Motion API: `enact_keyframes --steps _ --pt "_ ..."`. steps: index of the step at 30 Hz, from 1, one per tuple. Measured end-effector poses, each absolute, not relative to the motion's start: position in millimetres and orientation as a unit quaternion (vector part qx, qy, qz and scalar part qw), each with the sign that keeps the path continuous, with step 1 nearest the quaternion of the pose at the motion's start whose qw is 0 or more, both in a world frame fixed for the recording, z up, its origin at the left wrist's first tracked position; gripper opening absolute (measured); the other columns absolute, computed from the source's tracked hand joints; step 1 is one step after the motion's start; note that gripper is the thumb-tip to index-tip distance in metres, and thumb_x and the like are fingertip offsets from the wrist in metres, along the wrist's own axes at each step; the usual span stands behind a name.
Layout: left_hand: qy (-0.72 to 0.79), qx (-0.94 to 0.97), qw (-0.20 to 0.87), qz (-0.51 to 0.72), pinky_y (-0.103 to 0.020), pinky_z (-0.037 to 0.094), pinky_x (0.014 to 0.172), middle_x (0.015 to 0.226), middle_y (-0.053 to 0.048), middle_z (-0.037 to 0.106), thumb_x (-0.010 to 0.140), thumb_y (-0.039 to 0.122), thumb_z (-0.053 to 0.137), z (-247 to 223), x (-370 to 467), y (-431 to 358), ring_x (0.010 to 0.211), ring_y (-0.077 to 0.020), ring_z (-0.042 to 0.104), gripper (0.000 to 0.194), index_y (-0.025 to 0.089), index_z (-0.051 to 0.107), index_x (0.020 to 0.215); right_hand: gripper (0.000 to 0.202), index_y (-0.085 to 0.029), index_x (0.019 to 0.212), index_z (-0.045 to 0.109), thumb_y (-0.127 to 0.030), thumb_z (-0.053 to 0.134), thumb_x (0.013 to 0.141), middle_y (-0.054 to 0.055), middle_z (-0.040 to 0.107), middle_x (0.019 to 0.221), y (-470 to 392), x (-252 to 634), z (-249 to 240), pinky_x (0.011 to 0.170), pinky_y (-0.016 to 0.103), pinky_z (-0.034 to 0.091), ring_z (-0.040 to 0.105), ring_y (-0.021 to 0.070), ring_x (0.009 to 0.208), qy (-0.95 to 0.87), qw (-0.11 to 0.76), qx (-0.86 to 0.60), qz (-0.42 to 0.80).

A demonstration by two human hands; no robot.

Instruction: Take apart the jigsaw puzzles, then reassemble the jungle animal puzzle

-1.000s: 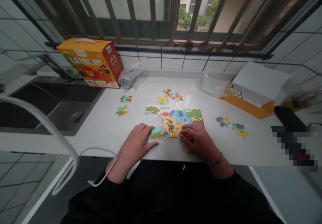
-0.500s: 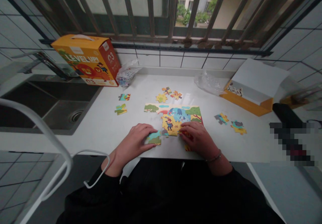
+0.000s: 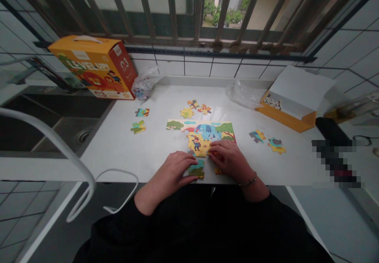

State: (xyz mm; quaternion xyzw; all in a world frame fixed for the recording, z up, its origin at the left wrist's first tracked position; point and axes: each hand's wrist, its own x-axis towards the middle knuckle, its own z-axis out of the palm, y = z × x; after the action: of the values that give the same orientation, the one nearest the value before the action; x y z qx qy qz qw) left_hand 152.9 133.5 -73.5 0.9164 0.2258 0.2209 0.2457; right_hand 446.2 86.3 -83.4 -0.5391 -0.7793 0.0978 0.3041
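Observation:
A partly joined jigsaw puzzle (image 3: 204,133), with a blue elephant and green trees on it, lies flat on the white counter. Just below its lower edge, my left hand (image 3: 180,169) has thumb and fingers closed on a green and teal puzzle piece (image 3: 197,168). My right hand (image 3: 227,156) rests over the puzzle's lower right corner, its fingers bent down onto it. Part of a yellow and red puzzle piece (image 3: 218,171) shows under that hand; the rest is hidden, so its grip is unclear.
Loose puzzle pieces lie left (image 3: 138,127), behind (image 3: 187,112) and right (image 3: 276,145) of the puzzle. An orange box (image 3: 94,68) and a plastic bag (image 3: 145,85) stand near the sink (image 3: 94,137). An open box (image 3: 290,111) sits at the right. A white cable (image 3: 68,148) crosses the left side.
My left hand has slid right with the green and teal piece, bringing it below the puzzle's lower edge. My right hand stays at the lower right corner. The view has shifted slightly.

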Motion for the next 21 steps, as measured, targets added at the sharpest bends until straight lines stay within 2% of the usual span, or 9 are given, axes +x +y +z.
enact_keyframes --steps 6,9,16,21 --pt "0.273 0.902 0.248 0.224 -0.054 0.052 0.115 0.15 -0.013 0.064 0.09 0.041 0.09 -70.4 151.4 131.9 0.139 -0.0334 0.06 0.064 0.029 0.058 0.145 0.007 -0.025 0.109 0.074 -0.029 0.07 0.104 0.01 0.079 0.125 86.4 446.4 -82.5 0.104 0.053 0.054 0.072 0.0299 0.116 -0.78 0.303 -0.539 0.097" --pt "0.28 0.899 0.256 0.221 -0.055 0.052 0.114 0.146 -0.012 0.067 0.087 0.043 0.093 -68.1 149.4 133.7 0.134 -0.0333 0.063 0.07 0.03 0.057 0.146 0.007 -0.026 0.108 0.075 -0.028 0.071 0.104 0.01 0.079 0.125 86.4 446.7 -82.8 0.104 0.054 0.054 0.072 0.0297 0.116 -0.779 0.302 -0.541 0.097" --pt "0.294 0.898 0.259 0.2 -0.054 0.053 0.105 0.129 -0.01 0.073 0.089 0.044 0.09 -66.9 150.1 133.9 0.123 -0.0335 0.067 0.058 0.027 0.063 0.136 0.007 -0.025 0.107 0.075 -0.029 0.07 0.104 0.01 0.079 0.125 86.2 446.8 -83.4 0.104 0.052 0.055 0.072 0.0289 0.115 -0.778 0.302 -0.541 0.101" --pt "0.289 0.899 0.262 0.201 -0.051 0.052 0.104 0.129 -0.01 0.073 0.091 0.045 0.089 -66.2 148.4 134.0 0.122 -0.032 0.066 0.054 0.027 0.062 0.134 0.006 -0.025 0.106 0.075 -0.029 0.07 0.105 0.01 0.079 0.124 86.3 446.5 -82.9 0.103 0.051 0.055 0.073 0.0287 0.115 -0.779 0.306 -0.539 0.098"
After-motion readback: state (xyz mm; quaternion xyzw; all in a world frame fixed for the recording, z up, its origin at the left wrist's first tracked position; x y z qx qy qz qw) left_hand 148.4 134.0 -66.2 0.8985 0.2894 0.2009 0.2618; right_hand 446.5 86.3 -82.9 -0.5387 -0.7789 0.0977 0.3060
